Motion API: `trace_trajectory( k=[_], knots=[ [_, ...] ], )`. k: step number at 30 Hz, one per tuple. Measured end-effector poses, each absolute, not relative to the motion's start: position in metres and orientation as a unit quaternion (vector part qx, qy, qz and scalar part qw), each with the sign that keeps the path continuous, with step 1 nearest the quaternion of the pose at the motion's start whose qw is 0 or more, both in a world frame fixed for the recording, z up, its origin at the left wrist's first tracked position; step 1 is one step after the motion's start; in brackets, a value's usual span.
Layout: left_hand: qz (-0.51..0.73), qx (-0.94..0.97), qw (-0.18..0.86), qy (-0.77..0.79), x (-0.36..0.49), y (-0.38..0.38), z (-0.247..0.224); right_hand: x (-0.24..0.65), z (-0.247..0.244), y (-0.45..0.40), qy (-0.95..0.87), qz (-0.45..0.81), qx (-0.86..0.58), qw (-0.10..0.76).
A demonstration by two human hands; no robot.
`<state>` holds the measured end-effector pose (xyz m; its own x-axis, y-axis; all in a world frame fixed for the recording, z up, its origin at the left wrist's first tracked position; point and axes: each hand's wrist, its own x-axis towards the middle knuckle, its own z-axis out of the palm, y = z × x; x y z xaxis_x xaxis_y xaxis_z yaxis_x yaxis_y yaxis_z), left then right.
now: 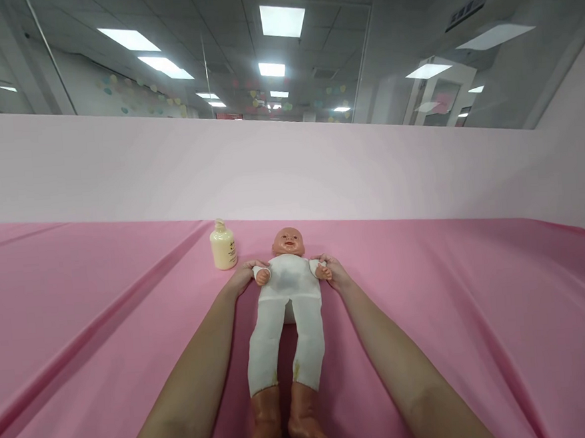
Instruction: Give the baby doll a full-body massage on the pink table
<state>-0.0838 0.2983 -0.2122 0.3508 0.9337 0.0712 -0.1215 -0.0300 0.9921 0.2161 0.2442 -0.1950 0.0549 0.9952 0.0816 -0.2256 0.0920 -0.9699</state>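
Note:
A baby doll (291,279) with a white cloth body lies on its back on the pink sheet (402,291). Its head points away from me and its bare feet towards me. My left hand (243,276) is closed around the doll's arm on the left side, near its small hand. On the other side, my right hand (335,272) grips the doll's other arm close to the wrist. Both doll arms are bent up beside its chest. My fingertips are partly hidden behind the doll's arms.
A pale yellow pump bottle (224,248) stands to the left of the doll's head. Behind the sheet runs a white wall (289,172) with glass panels above it. Folds cross the sheet on both sides.

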Motion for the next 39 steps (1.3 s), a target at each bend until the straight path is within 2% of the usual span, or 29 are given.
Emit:
trace_trajectory(
  k=[10, 17, 28, 35, 39],
  knots=[
    [0.443, 0.589, 0.6, 0.31, -0.083, 0.299, -0.212, 0.206, -0.191, 0.241, -0.459, 0.509, -0.385, 0.618],
    [0.453, 0.571, 0.598, 0.333, -0.082, 0.302, -0.218, 0.206, -0.195, 0.239, -0.452, 0.507, -0.438, 0.589],
    [0.461, 0.568, 0.593, 0.337, -0.082, 0.302, -0.219, 0.213, -0.214, 0.262, -0.439, 0.482, -0.448, 0.611],
    [0.505, 0.531, 0.627, 0.267, -0.082, 0.31, -0.224, 0.222, -0.225, 0.274, -0.449, 0.549, -0.347, 0.614],
    [0.484, 0.531, 0.643, 0.265, -0.084, 0.312, -0.225, 0.225, -0.227, 0.276, -0.45, 0.564, -0.335, 0.606]
  ],
)
